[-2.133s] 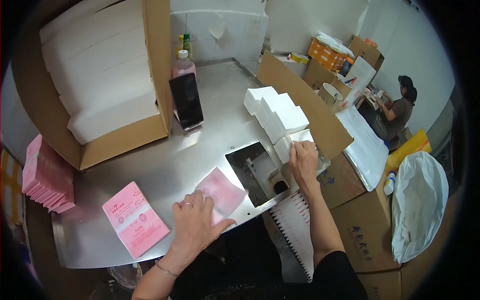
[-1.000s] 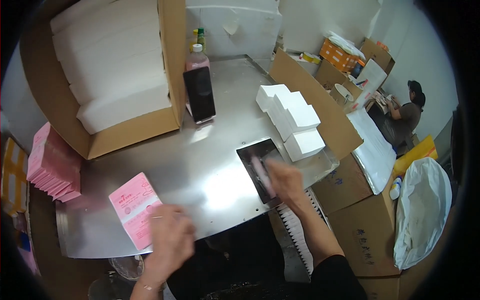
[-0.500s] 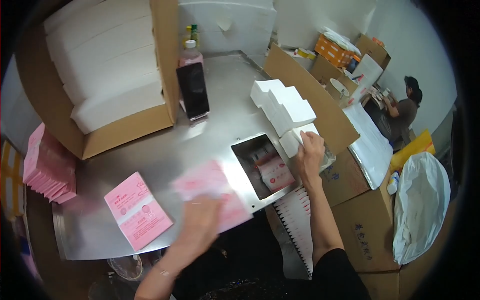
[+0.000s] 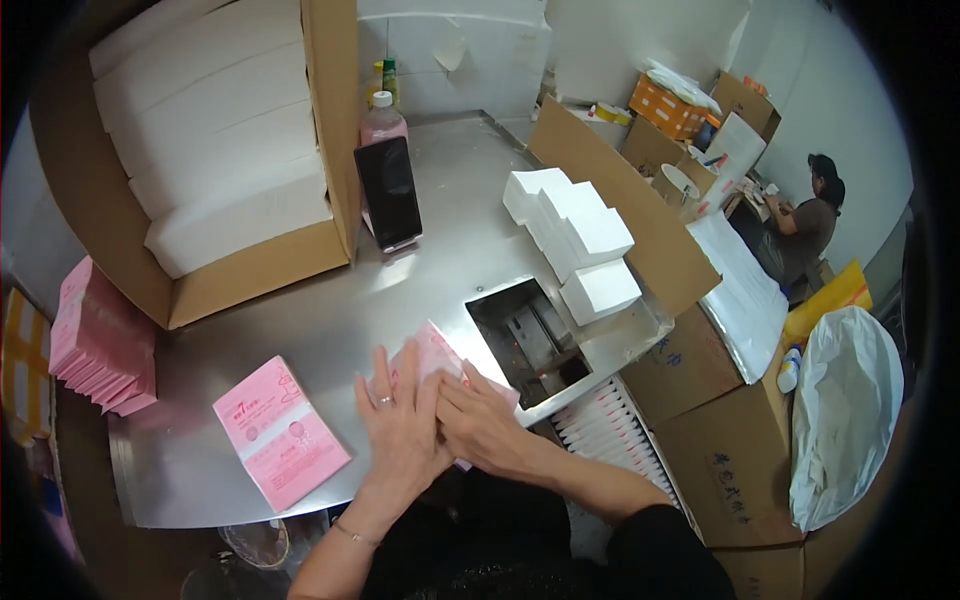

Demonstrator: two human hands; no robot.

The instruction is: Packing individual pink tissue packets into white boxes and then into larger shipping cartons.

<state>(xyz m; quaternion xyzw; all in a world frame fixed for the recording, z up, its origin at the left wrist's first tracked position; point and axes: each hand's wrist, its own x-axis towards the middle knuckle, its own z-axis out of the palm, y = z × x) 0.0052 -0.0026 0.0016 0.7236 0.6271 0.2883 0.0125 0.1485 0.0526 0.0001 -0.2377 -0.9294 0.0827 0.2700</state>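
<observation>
Beside the square opening [image 4: 530, 335] in the metal table lies a pink printed plastic bag [image 4: 432, 348], mostly hidden under both hands. My left hand [image 4: 405, 415] rests on it with the fingers spread. Against its thumb side, my right hand [image 4: 490, 420] has its fingers bent and pressed at the bag; its grip is partly hidden. A flat stack of pink bags [image 4: 280, 432] is to the left of my hands. Beyond the opening, several white folded paper stacks [image 4: 575, 225] sit close together, with the nearest stack [image 4: 600, 292] at the opening's edge.
A carton [image 4: 255, 275] packed with white paper blocks stands at the back left, next to more pink packets [image 4: 100, 340]. A phone [image 4: 389, 195] leans before a bottle [image 4: 384, 120]. Cartons [image 4: 735, 470] and a white sack [image 4: 845, 420] fill the right. Farther off, a person [image 4: 810, 215] sits.
My right hand has left the nearest white stack and come left to the pink bag beside my left hand. The pink packet seen inside the opening is gone from view there.
</observation>
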